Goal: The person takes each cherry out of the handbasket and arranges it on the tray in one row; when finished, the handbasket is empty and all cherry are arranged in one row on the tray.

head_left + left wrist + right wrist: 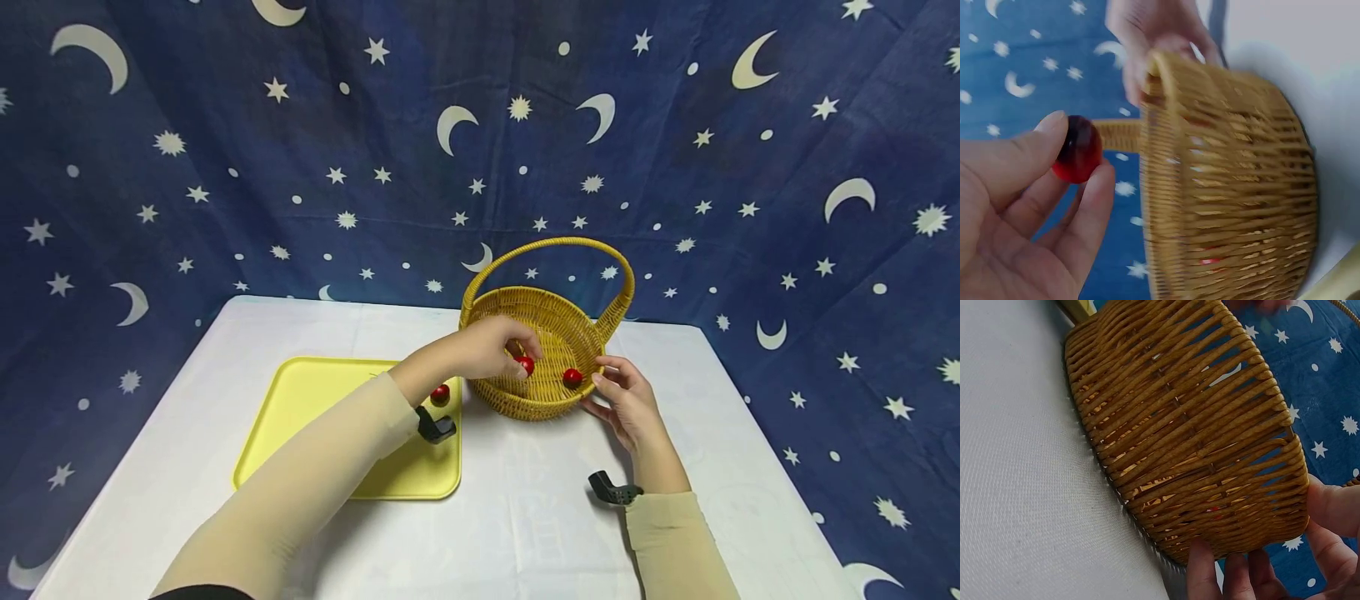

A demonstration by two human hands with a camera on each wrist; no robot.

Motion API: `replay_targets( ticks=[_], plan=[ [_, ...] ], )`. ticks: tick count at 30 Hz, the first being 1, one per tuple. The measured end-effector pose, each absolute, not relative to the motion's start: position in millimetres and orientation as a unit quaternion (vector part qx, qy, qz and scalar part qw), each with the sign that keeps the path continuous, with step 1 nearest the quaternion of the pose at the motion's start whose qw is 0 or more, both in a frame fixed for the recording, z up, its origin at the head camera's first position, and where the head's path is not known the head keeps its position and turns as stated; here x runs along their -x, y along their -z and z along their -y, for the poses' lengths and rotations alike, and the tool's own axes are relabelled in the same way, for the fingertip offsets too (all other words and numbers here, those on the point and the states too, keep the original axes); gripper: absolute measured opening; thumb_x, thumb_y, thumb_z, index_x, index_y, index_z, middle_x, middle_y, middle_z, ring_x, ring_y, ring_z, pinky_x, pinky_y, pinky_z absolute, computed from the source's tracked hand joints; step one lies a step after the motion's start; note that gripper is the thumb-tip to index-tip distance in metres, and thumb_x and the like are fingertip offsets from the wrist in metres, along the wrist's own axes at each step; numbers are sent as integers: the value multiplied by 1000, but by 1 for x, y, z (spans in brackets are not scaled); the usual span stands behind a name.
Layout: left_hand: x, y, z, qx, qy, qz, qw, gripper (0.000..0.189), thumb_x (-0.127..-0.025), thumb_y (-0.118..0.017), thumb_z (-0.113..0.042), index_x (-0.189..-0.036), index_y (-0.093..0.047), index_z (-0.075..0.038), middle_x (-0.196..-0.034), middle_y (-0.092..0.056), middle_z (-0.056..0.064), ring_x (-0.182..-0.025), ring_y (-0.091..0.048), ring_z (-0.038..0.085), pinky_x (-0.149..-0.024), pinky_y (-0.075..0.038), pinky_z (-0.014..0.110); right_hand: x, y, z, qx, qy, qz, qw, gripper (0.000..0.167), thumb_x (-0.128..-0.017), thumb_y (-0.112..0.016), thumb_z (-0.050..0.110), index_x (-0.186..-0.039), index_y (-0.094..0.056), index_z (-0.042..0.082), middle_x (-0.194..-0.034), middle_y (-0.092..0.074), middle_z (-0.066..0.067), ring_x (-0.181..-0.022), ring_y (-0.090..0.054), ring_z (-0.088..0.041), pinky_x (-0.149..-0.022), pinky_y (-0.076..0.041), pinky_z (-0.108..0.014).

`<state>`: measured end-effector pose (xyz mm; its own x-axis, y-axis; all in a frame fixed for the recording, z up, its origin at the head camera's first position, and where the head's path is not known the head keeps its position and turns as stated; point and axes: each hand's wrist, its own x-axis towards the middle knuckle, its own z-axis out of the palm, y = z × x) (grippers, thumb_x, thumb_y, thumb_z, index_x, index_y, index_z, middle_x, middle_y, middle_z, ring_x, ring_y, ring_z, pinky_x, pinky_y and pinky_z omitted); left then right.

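Observation:
My left hand (495,348) is over the near left part of a yellow-brown wicker basket (540,410), pinching a small round red fruit (1079,150) between thumb and fingertips. In the left wrist view the fruit is dark red on top and brighter below. Another red fruit (573,378) lies inside the basket, toward its right side. At the basket's right, my right hand (630,404) holds the rim, with the thumb (1334,505) at the edge and several fingers against the woven outside wall. The basket stands upright on the table.
A yellow tray (300,396) lies left of the basket, partly hidden under my left forearm. A red fruit (440,395) sits near its right edge. The basket's tall handle (558,242) arches above it. A white cloth (525,500) covers the table, with a dark blue star-patterned curtain (405,100) behind.

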<state>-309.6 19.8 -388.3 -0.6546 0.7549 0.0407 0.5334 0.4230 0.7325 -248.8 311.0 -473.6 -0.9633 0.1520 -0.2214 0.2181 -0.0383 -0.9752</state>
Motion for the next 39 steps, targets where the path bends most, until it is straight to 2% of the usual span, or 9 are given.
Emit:
replay_targets(
  ticks=[5, 9, 18, 22, 28, 35, 39],
  plan=[
    [283, 375, 14, -381, -397, -827, 117, 28, -93, -83, -7, -117, -78, -20, -116, -77, -5, -107, -70, 13, -97, -59, 31, 249, 474, -311, -130, 710, -692, 22, 39, -108, -64, 10, -145, -53, 12, -127, -51, -2, -113, -65, -18, -96, -64, -44],
    [272, 377, 52, -358, -405, -837, 90, 29, -93, -83, -6, -117, -78, -20, -118, -78, -2, -107, -72, 14, -97, -60, 34, 249, 475, -312, -130, 711, -691, 23, 38, -108, -63, 9, -145, -53, 11, -124, -51, 0, -113, -64, -18, -96, -64, -43],
    [271, 422, 146, -251, -375, -891, 57, 26, -90, -83, -1, -113, -78, -13, -107, -76, 1, -104, -73, 20, -89, -58, 39, 251, 474, -311, -127, 709, -693, 22, 39, -108, -62, 9, -146, -53, 11, -126, -51, -1, -113, -65, -18, -97, -63, -45],
    [273, 444, 177, -206, -353, -910, 76, 27, -90, -83, -1, -115, -77, -8, -107, -76, 3, -104, -72, 23, -88, -58, 39, 251, 473, -311, -127, 709, -693, 22, 37, -108, -63, 10, -144, -54, 13, -128, -51, -2, -115, -65, -19, -98, -63, -46],
    [277, 464, 194, -167, -355, -914, 103, 26, -90, -82, -1, -114, -77, -9, -103, -77, 3, -99, -69, 22, -90, -53, 38, 250, 473, -313, -126, 710, -693, 20, 37, -108, -62, 9, -144, -54, 13, -128, -51, -1, -116, -64, -18, -98, -63, -46],
    [279, 475, 197, -160, -345, -920, 95, 26, -91, -84, -8, -115, -79, -13, -105, -77, 3, -98, -67, 21, -91, -51, 38, 249, 475, -313, -130, 711, -691, 20, 39, -108, -63, 10, -146, -53, 12, -124, -51, 1, -110, -64, -12, -98, -63, -45],
    [276, 473, 200, -152, -327, -929, 79, 30, -88, -88, -10, -116, -79, -14, -106, -75, 3, -94, -65, 20, -85, -50, 37, 249, 475, -311, -128, 711, -692, 22, 39, -108, -63, 10, -146, -53, 12, -125, -50, 1, -111, -63, -13, -98, -63, -46]
  ],
)
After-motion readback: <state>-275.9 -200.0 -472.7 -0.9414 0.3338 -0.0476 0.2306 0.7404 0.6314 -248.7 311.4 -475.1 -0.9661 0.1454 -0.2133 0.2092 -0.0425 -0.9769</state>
